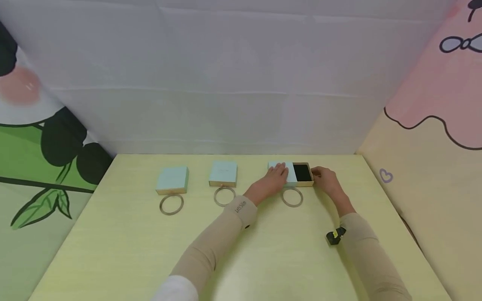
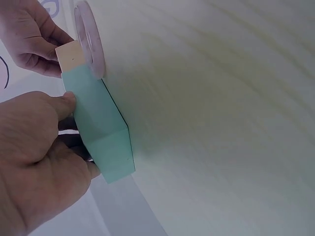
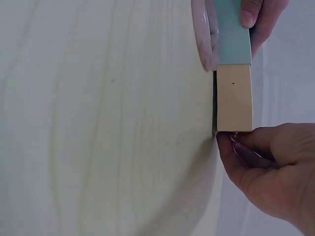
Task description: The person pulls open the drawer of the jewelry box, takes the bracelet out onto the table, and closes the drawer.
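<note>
A light-blue drawer box lies at the right of the row, its tan inner tray slid partly out to the right and showing a black lining. My left hand holds the blue sleeve from above, thumb on its edge. At the tray's outer end, my right hand pinches with thumb and fingertips; a small shiny bit shows between them. A pale bangle lies on the table just in front of this box.
Two more light-blue boxes stand to the left, a far one and a middle one. Each has a bangle in front, a left bangle and a middle bangle. A white sheet hangs behind the table.
</note>
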{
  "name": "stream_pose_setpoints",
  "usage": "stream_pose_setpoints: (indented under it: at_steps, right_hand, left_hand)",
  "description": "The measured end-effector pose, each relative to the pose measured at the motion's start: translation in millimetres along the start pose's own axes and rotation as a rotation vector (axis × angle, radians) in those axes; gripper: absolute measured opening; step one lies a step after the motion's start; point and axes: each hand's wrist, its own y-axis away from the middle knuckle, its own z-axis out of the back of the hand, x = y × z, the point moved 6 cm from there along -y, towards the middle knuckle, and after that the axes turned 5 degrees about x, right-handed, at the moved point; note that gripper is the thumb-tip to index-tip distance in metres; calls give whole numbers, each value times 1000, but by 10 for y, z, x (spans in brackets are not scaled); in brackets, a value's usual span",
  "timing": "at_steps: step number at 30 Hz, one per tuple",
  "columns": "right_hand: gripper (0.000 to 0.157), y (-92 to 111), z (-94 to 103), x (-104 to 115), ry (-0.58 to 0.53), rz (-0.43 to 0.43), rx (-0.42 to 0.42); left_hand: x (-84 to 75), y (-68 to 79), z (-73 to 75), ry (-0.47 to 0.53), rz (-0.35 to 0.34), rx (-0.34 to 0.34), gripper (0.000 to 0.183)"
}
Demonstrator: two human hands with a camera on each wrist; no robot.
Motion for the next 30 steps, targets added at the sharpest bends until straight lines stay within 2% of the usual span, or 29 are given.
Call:
stream_pose_setpoints:
  at_steps: [6,11,14,26,30]
  right_hand:
    - [30,-61,-87,158,-24,10,7]
    - [27,-146,-218,423,-13,95,39]
    - [25,-174,-259,518,-16,117,44]
    - [27,-158,-281,524,-37,81,38]
    - [28,-154,-271,513,-46,67,40]
  left_hand:
    - [19,24,16,5,-3,-3,53]
    - [0,29,14,-63,1,8,54]
    - [3,29,10,-88,12,13,54]
    - [24,12,-14,-88,22,19,53]
    - [14,15,-6,-131,18,8,52]
